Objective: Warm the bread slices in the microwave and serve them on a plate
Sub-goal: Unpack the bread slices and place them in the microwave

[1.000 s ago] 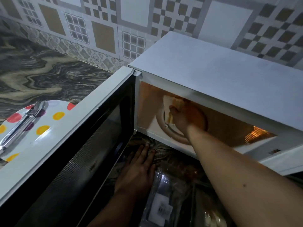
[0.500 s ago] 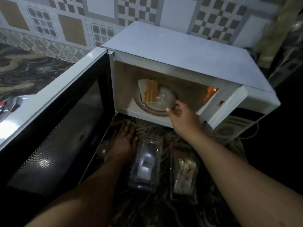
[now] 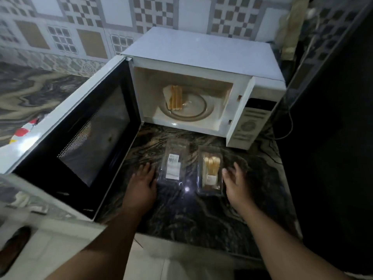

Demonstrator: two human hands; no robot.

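Note:
The white microwave (image 3: 201,55) stands on the dark marbled counter with its door (image 3: 80,134) swung wide to the left. Bread slices (image 3: 175,97) lie on the left part of the glass turntable (image 3: 193,109) inside. In front of it an opened clear plastic pack lies flat: the lid half (image 3: 172,165) with a label on the left, the tray half (image 3: 210,170) with more bread slices on the right. My left hand (image 3: 142,183) rests flat on the counter beside the lid, fingers apart. My right hand (image 3: 235,182) hovers open right of the tray, holding nothing.
A white plate with coloured dots (image 3: 22,131) peeks out behind the open door at the left. A power cord (image 3: 286,126) runs off the microwave's right side. The counter's front edge (image 3: 201,247) is near my arms. A tiled wall stands behind.
My right hand left the bread on the turntable, came out of the microwave and dropped beside the plastic tray. The view pulled back. My left hand stayed on the counter.

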